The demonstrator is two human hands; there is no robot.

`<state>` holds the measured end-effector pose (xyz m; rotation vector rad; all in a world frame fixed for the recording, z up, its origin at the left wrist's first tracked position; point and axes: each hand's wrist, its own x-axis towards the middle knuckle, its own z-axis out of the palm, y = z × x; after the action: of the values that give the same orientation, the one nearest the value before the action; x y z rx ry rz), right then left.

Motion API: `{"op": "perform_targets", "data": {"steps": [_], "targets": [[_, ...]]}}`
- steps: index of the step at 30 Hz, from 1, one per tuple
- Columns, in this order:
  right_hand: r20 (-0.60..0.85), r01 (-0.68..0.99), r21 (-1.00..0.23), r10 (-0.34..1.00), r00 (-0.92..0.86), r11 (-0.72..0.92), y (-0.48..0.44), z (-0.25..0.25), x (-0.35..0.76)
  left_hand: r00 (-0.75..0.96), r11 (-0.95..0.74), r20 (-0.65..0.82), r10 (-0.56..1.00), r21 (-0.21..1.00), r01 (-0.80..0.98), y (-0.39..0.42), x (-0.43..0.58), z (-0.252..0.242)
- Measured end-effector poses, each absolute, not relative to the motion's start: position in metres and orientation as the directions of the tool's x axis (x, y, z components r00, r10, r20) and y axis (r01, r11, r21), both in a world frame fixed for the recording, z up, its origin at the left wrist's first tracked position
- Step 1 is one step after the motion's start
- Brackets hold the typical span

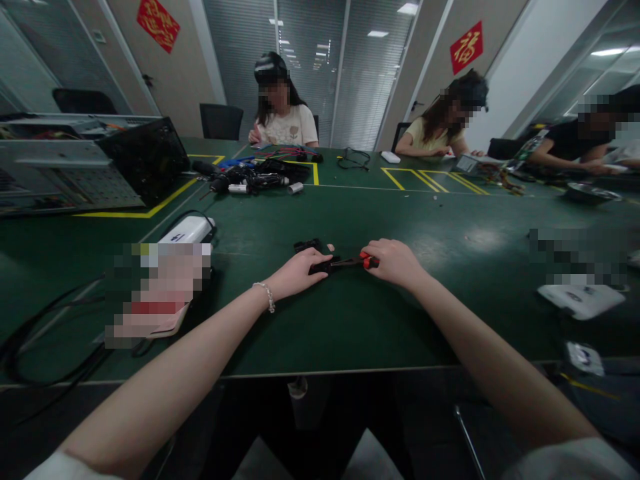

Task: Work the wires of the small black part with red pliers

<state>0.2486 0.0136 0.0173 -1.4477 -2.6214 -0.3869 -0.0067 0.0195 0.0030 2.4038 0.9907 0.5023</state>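
Observation:
My left hand (299,272) is closed over a small black part (316,255) that rests on the green table (350,313). A beaded bracelet sits on that wrist. My right hand (395,261) is wrapped round a tool with a red-and-black handle (367,261), probably a screwdriver. The tool's dark shaft (345,263) points left and meets the black part. Both hands are close together near the table's middle, a little beyond the front edge.
An open computer case (90,160) stands far left. A white device (187,230) and black cables (45,333) lie left of my hands. A heap of black parts (255,177) lies further back. Three people sit at the far side. White devices (580,300) lie right.

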Motion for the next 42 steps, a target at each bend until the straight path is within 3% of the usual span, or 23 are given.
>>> {"op": "perform_targets", "data": {"steps": [42], "targets": [[0.244,0.854,0.174,0.819,-0.520,0.491,0.0141,0.0151,0.2499,0.671,-0.619,0.145,0.727,0.561,0.549,0.0204,-0.0059,0.0020]]}}
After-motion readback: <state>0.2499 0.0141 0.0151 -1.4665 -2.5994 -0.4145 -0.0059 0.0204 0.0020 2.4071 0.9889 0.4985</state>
